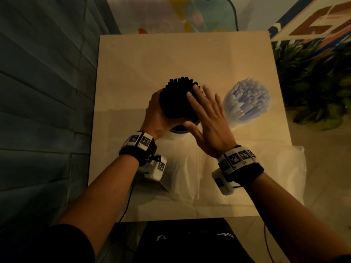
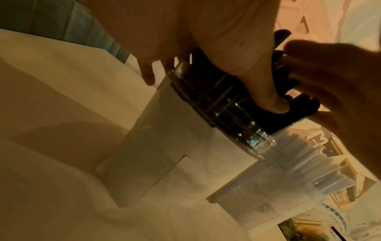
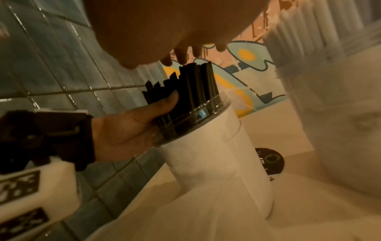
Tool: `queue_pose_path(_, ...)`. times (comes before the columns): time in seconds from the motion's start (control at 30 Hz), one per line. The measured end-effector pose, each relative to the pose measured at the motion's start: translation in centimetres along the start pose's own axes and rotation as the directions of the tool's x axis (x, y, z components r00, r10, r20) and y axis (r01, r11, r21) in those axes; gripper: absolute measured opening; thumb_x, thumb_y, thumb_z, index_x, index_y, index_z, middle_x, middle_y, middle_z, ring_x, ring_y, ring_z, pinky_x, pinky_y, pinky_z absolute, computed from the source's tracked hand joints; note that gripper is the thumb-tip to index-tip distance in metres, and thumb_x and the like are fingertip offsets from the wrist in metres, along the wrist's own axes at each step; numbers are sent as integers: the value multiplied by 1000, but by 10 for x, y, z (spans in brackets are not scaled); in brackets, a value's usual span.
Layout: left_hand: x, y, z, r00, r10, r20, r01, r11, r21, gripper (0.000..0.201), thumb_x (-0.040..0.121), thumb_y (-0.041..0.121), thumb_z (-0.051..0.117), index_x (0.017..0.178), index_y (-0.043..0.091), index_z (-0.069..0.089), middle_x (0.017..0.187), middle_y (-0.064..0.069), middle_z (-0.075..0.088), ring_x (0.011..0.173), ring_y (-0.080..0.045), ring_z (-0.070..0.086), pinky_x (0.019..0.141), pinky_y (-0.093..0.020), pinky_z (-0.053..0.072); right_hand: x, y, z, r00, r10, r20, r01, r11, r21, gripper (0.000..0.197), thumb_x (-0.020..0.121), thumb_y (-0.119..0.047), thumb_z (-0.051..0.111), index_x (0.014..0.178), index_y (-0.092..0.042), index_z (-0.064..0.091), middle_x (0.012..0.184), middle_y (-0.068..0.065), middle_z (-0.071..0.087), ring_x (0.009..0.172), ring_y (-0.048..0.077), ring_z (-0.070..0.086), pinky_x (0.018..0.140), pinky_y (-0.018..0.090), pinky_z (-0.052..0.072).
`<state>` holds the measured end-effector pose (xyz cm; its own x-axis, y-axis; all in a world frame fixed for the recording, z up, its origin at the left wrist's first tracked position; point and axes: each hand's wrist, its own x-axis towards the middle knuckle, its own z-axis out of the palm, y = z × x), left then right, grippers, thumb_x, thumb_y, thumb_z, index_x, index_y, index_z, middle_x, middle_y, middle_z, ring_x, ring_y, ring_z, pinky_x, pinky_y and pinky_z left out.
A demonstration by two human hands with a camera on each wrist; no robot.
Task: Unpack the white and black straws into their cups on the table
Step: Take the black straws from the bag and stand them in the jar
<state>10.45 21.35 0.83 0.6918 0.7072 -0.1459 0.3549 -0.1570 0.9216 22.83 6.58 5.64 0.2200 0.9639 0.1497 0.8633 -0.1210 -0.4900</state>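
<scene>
Black straws (image 1: 179, 99) seated upright in clear-rimmed white cup (image 3: 214, 146), mid-table. Left hand (image 1: 158, 118) curled round bundle; right hand (image 1: 207, 118) flat, fingers straight against straw tops. White straws (image 1: 247, 99) already cupped alongside. Next, likely: level tips, release.

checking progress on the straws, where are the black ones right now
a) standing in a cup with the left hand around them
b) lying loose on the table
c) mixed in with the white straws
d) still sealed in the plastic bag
a: the black straws stand upright in their cup, and the left hand curls round the bundle at the rim while the right hand rests flat against it; the white straws fill a separate cup.
</scene>
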Motion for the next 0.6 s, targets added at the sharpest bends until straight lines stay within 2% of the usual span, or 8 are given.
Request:
queue_pose_path(0.07, -8, -2, -4, 1000, -27, -15, 27, 1000, 1, 96, 53, 59, 89, 132, 41, 38, 139, 8, 49, 129, -16, 50, 103, -42, 48, -11, -1, -6, 986, 16, -168, 5, 992, 126, 54, 100, -36, 49, 144, -4, 44, 149, 15, 42, 142, 33, 35, 114, 49, 33)
queue_pose_path(0.13, -26, -14, -13, 989, -142, -48, 137, 986, -99, 117, 43, 60, 91, 139, 36, 30, 150, 4, 34, 137, -17, 39, 108, -42, 43, -29, -1, -7, 964, 72, -257, -4, 967, 256, 32, 99, -23, 56, 121, -1, 61, 119, 14, 61, 108, 30, 60, 89, 43, 50)
queue_pose_path(0.2, -55, -27, -31, 973, -205, -105, 201, 978, -47, 119, 47, 61, 87, 145, 28, 29, 152, 4, 31, 137, -13, 36, 109, -36, 38, -54, 1, -5, 966, 136, -218, -52, 935, 351, 14, 98, -16, 56, 100, -4, 64, 95, 6, 62, 79, 20, 59, 69, 36, 51)
queue_pose_path(0.27, -94, -48, -52, 935, -271, -228, 280, 960, 8, 99, 63, 56, 81, 144, 25, 34, 148, 5, 39, 130, -12, 41, 105, -33, 38, -78, 5, 3, 971, 201, -127, -149, 931, 333, 9, 96, -13, 57, 94, -8, 63, 86, 2, 60, 70, 14, 54, 63, 30, 49)
queue_pose_path(0.33, -138, -79, -71, 836, -381, -395, 417, 909, 4, 85, 71, 66, 71, 137, 23, 40, 142, 0, 46, 125, -17, 47, 104, -41, 42, -93, 12, 21, 952, 306, 6, -295, 912, 286, 9, 96, -14, 57, 96, -13, 66, 89, -1, 64, 72, 11, 57, 66, 31, 53)
queue_pose_path(0.4, -172, -104, -78, 742, -500, -446, 545, 838, -32, 94, 65, 82, 62, 134, 21, 42, 136, -5, 49, 123, -25, 50, 102, -45, 44, -98, 17, 42, 901, 404, 156, -432, 869, 242, 15, 97, -14, 55, 104, -16, 68, 101, -1, 69, 82, 11, 62, 78, 35, 56)
queue_pose_path(0.47, -194, -121, -76, 694, -608, -387, 644, 764, -45, 83, 75, 66, 67, 136, 14, 42, 131, -5, 51, 121, -25, 51, 98, -37, 41, -93, 17, 65, 883, 315, 347, -396, 898, 194, 21, 96, -10, 54, 112, -12, 68, 114, 5, 66, 98, 20, 63, 94, 36, 53)
queue_pose_path(0.6, -204, -131, -71, 733, -633, -248, 657, 754, 19, 25, 96, 26, 61, 118, 13, 61, 121, -11, 63, 119, -28, 56, 97, -34, 40, -59, -11, 91, 772, 135, 622, -230, 970, 76, 36, 94, -15, 56, 131, -13, 57, 136, 9, 52, 125, 28, 50, 111, 36, 38)
